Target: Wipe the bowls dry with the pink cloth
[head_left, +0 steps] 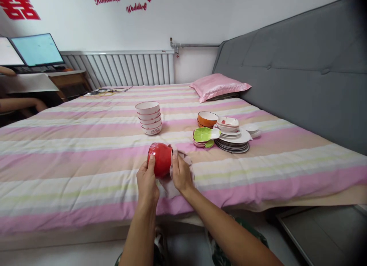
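A glossy red bowl [163, 159] is held on its side above the near part of the bed. My left hand [147, 179] grips it by the left, thumb across its outside. At its rim on the right, my right hand [181, 171] is closed on a pinkish-grey cloth [187, 163], which is pressed against the bowl and hangs down below it. The bowl's inside is turned away from view. Beyond it stands a stack of white bowls [149, 119] with red rims.
To the right sit orange bowls [207, 119], green leaf-shaped dishes [203, 135], and stacked plates [233, 144] topped by small dishes. A pink pillow [219, 85] lies near the grey headboard [295, 59]. Cables [110, 91] rest at the far edge. Another person's arm and leg show at left.
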`<state>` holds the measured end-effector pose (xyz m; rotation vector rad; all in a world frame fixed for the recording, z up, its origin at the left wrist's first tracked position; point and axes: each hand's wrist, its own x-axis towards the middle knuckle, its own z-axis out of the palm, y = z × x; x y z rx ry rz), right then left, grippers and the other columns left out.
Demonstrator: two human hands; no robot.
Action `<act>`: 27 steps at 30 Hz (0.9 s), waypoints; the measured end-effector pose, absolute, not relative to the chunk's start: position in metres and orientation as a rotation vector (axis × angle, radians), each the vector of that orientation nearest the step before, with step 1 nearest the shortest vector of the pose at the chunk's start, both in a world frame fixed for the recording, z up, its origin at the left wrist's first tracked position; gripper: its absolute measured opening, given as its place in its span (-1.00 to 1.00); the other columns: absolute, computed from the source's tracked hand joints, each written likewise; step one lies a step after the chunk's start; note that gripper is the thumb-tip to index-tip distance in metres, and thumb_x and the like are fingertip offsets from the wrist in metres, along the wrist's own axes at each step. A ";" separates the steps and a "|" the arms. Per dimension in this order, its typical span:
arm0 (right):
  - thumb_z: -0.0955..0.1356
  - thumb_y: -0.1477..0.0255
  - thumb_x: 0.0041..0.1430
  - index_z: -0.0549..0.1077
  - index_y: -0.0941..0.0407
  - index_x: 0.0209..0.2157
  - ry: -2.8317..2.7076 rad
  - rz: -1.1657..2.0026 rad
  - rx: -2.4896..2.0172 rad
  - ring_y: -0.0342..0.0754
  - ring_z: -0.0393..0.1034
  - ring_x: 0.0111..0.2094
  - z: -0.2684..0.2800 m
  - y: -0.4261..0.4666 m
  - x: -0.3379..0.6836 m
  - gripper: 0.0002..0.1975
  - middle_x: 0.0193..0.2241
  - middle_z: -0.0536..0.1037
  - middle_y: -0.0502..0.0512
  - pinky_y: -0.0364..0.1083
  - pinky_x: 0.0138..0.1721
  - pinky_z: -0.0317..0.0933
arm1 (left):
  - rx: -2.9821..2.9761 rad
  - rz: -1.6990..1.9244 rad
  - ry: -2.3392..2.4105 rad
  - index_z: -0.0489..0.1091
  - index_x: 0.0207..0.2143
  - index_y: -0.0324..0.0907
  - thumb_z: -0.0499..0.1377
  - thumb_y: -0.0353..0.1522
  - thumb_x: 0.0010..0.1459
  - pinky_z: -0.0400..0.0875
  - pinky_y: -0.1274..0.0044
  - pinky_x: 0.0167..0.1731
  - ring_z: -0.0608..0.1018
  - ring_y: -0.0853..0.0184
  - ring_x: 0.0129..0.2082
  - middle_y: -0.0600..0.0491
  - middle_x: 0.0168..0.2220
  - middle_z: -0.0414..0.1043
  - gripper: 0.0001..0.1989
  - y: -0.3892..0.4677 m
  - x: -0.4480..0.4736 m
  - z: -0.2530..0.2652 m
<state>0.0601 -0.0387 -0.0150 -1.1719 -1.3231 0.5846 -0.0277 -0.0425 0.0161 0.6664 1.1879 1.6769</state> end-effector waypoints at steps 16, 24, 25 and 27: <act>0.07 0.26 0.32 0.44 0.04 -0.50 -1.358 0.512 -1.281 -0.04 0.31 -0.52 -0.009 -0.051 0.067 -0.55 -0.57 0.47 0.02 -0.10 -0.42 0.09 | 0.625 1.737 1.152 0.46 -0.42 -0.30 0.34 -0.13 -0.19 0.34 0.54 -0.41 0.45 0.41 -0.50 0.05 -0.47 0.49 -0.59 -0.041 -0.031 0.014; 0.10 0.32 0.29 0.36 0.10 -0.65 -1.488 0.335 -1.376 -0.13 0.19 -0.62 -0.009 -0.055 0.072 -0.52 -0.68 0.39 0.00 -0.12 -0.51 -0.08 | 0.518 1.787 1.134 0.48 -0.39 -0.30 0.30 -0.22 -0.09 0.38 0.55 -0.36 0.49 0.41 -0.47 0.04 -0.43 0.52 -0.70 -0.040 -0.032 0.018; 0.10 0.33 0.28 0.36 0.10 -0.65 -1.512 0.315 -1.398 -0.14 0.20 -0.62 -0.008 -0.056 0.073 -0.53 -0.68 0.40 0.00 -0.12 -0.51 -0.10 | 0.506 1.795 1.133 0.48 -0.38 -0.30 0.30 -0.23 -0.08 0.38 0.56 -0.37 0.49 0.42 -0.47 0.04 -0.43 0.52 -0.71 -0.040 -0.032 0.019; 0.11 0.34 0.27 0.37 0.12 -0.64 -1.555 0.282 -1.459 -0.15 0.22 -0.61 -0.007 -0.057 0.073 -0.54 -0.67 0.44 0.01 -0.12 -0.50 -0.13 | 0.484 1.806 1.130 0.48 -0.39 -0.30 0.29 -0.24 -0.07 0.38 0.59 -0.39 0.49 0.44 -0.48 0.05 -0.44 0.52 -0.72 -0.040 -0.032 0.020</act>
